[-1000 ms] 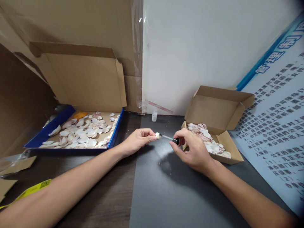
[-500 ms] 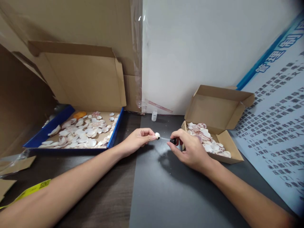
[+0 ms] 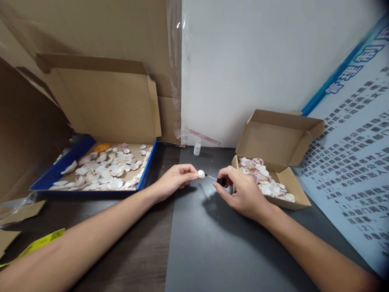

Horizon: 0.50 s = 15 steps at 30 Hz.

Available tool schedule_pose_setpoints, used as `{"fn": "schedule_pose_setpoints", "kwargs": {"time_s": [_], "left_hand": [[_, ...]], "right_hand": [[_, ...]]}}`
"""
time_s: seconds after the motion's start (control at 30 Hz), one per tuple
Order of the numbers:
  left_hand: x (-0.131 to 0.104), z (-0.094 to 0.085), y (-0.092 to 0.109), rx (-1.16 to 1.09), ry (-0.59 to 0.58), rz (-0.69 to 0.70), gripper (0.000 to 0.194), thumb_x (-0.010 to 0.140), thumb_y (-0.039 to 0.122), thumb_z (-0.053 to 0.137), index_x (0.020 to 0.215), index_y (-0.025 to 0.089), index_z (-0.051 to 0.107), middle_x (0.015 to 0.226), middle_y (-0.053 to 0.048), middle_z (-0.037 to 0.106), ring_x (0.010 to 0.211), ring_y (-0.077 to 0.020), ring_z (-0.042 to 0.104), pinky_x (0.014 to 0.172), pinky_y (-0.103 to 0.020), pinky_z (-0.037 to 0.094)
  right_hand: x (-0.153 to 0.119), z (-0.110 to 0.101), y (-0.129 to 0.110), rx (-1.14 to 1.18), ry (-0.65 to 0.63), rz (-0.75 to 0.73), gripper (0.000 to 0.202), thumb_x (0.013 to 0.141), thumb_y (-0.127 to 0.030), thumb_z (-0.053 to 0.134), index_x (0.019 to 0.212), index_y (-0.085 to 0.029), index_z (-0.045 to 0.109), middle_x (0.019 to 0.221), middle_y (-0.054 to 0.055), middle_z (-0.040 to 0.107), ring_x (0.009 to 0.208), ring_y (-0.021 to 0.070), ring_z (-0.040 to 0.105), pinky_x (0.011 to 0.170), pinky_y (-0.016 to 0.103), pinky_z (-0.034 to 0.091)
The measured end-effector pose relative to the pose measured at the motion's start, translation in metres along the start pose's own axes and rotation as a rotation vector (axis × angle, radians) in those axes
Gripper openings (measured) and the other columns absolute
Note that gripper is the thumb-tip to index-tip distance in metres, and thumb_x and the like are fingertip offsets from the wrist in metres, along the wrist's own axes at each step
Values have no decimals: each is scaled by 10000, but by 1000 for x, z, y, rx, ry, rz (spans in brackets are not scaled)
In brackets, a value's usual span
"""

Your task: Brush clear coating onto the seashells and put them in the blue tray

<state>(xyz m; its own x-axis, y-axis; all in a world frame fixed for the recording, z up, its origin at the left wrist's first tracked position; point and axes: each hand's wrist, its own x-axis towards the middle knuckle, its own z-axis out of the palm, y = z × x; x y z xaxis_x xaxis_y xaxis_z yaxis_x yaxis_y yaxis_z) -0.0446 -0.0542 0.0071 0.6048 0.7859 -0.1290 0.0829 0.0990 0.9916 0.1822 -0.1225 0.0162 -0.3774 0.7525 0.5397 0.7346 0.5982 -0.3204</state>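
Note:
Between the thumb and fingertips of my left hand [image 3: 180, 176] is a small white seashell [image 3: 201, 174]. My right hand [image 3: 243, 190] pinches the black cap of a brush-cap applicator [image 3: 221, 182]. Its thin pale stem points left toward the shell. The dark tip of the stem sits at the shell's right edge; whether it touches the shell or lies just behind it, I cannot tell. A small clear bottle [image 3: 197, 149] with a white label stands upright behind my hands, with no cap visible on it.
A blue-sided box [image 3: 147, 164] of loose seashells stands open on the left. At right is an open cardboard box [image 3: 299, 190] with more shells. A white wall panel [image 3: 243, 73] rises behind the grey mat [image 3: 212, 259]. A printed poster [image 3: 358, 162] leans at far right.
The shell has turned in my left fingers, showing more of its white outer side. The applicator's tip has shifted slightly right and up, from the shell's lower front to its right edge.

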Motion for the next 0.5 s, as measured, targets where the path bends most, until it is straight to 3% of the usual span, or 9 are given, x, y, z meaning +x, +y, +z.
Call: {"fn": "schedule_pose_setpoints", "kwargs": {"time_s": [0.13,0.33,0.5], "left_hand": [[-1,0,0,-12,9,5,300,777,445,704,757,168,590,560,76,356,506,-71,255,488,-225,161],[-1,2,2,-3,18,-7,321,767,466,714,753,174,582,551,82,333,500,-73,243,491,-228,157],[-1,2,3,4,11,2,326,778,483,710,762,179,594,545,85,329,498,-73,239,494,-228,164]], "right_hand": [[-1,0,-1,30,60,-52,90,963,-297,544,975,-218,504,791,9,595,631,138,582,592,269,460],[-1,1,1,0,12,-10,104,945,-298,566,939,-212,507,770,-2,581,607,131,581,569,263,449],[-1,1,-1,18,57,-46,103,955,-303,557,947,-215,503,779,5,596,615,134,587,582,265,458]]}}
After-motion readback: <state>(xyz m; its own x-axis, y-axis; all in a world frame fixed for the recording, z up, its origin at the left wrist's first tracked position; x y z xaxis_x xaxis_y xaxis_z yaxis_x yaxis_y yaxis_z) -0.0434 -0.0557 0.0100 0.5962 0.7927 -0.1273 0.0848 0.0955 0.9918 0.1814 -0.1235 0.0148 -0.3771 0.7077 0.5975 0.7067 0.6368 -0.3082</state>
